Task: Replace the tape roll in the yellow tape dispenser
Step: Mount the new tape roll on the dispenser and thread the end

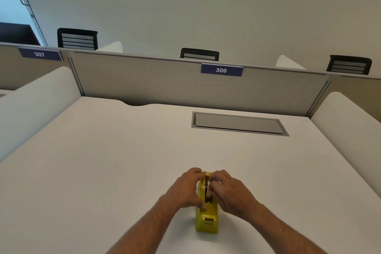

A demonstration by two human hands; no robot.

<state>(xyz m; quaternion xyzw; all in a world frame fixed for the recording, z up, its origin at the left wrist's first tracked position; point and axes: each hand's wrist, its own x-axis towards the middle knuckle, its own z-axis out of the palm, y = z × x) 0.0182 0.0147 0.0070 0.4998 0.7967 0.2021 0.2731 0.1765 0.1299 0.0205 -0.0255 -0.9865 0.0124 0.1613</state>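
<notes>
Yellow dispenser (207, 217) upright on desk (103, 161), near front edge, cutter end toward camera. Left hand (186, 188) clamped on dispenser's left side, steadying. Right hand (225, 192) fingers pinching roll (208, 188) in the well. Roll partly hidden; seated or half out, cannot tell. Step likely: working roll at the well, removing or seating, unclear which. Next needs straight lift or push with body kept braced.

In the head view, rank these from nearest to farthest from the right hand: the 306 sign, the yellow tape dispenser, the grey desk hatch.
1. Yellow tape dispenser: touching the right hand, just left of it.
2. Grey desk hatch: set in the desk, farther back.
3. 306 sign: on the partition behind the desk.
</notes>
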